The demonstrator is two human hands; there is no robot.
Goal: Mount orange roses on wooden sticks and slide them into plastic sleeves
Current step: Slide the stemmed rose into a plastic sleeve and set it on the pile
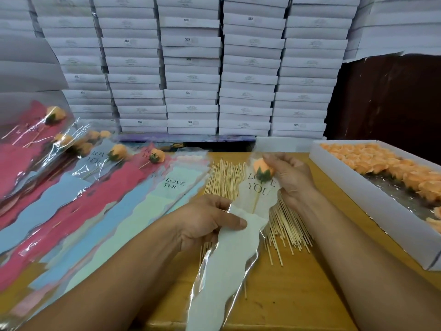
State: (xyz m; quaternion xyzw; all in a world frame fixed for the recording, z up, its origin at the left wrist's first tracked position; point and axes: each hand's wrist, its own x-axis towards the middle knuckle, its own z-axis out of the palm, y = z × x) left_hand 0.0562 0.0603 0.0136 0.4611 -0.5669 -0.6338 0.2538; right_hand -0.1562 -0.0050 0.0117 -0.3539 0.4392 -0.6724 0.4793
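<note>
A wall of white boxes (191, 68) rises behind my table (298, 295), stacked in columns right up out of view. On the table's right side lies a long white tray (358, 185) holding loose orange roses (386, 168), packed thick at its far end, with bare shiny lining showing nearer me. On my left, spare sleeves (100, 211) in red, blue and pale green fan out flat, one overlapping the next, some printed LOVE YOU. Beyond them, at the far left, finished roses (119, 151) in sleeves lie in a loose heap. In the middle of the table a pile of sticks (224, 177) is spread, partly hidden under what I am holding.

I hold one clear and white sleeve (229, 259) above those sticks, its open top away from me and its narrow tail hanging over the table's near edge. My left hand (210, 220) grips it at the waist, thumb pressed across the white paper, fingers curled beneath. My right hand (288, 173) pinches the top edge of the sleeve, fingers curled just beside the flower. Inside, a rose (262, 169) sits near the top, over the printed words, with its stick (255, 201) running down toward my left hand.
</note>
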